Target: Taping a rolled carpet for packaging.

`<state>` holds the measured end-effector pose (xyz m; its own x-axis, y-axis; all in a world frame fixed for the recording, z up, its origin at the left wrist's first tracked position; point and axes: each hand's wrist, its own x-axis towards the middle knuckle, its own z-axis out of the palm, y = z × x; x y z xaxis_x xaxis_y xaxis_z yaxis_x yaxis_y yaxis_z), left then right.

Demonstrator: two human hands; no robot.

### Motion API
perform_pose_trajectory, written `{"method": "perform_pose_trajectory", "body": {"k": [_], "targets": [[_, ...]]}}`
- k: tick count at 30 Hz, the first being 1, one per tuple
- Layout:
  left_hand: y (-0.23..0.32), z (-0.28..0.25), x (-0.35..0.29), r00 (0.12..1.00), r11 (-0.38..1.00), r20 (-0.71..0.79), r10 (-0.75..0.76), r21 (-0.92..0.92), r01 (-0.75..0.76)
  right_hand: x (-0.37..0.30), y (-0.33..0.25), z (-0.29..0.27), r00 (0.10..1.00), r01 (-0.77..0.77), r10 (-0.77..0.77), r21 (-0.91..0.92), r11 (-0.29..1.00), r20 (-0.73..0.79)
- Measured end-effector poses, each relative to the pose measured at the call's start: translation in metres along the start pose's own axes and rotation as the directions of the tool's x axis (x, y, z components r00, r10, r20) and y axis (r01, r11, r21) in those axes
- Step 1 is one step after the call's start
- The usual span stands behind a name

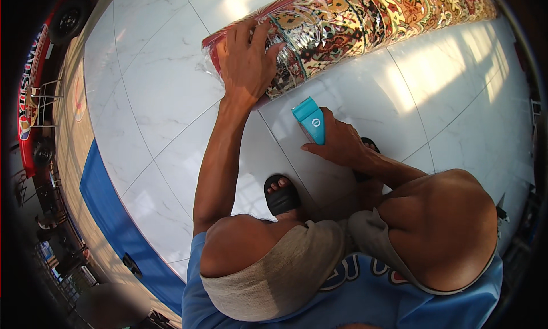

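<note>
A rolled patterned carpet (365, 29), wrapped in clear plastic, lies across the floor at the top of the head view. My left hand (246, 60) rests on its left end with the fingers spread over the shiny wrap. Closer to me, my right hand (337, 139) is closed round a teal hand-held tool (310, 119). The tool has a broad, blocky head and a round white mark on its side; its exact kind does not show. It is held just above the floor, apart from the carpet. The fingers behind the tool are partly hidden.
White tiles (160, 100) cover the floor, with bright light patches at right. My black sandals (281, 195) are between my bent knees. A long blue mat (123, 215) runs along the left, beside a tan strip. A red vehicle (37, 83) stands at the far left.
</note>
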<state>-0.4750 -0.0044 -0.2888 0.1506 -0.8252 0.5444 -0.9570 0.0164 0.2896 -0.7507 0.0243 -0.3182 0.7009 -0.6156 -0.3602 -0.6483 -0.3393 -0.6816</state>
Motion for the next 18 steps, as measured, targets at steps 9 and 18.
{"method": "perform_pose_trajectory", "body": {"k": [9, 18], "targets": [[-0.003, 0.009, -0.005, 0.963, 0.965, 0.271, -0.006, 0.254, -0.065, 0.014, 0.02, 0.013, 0.999, 0.012, -0.022, 0.201, 0.98, 0.048], [-0.004, -0.009, -0.006, 0.931, 0.99, 0.364, -0.034, 0.138, -0.018, 0.042, 0.009, -0.006, 0.986, -0.112, 0.08, 0.226, 0.968, 0.146]]}}
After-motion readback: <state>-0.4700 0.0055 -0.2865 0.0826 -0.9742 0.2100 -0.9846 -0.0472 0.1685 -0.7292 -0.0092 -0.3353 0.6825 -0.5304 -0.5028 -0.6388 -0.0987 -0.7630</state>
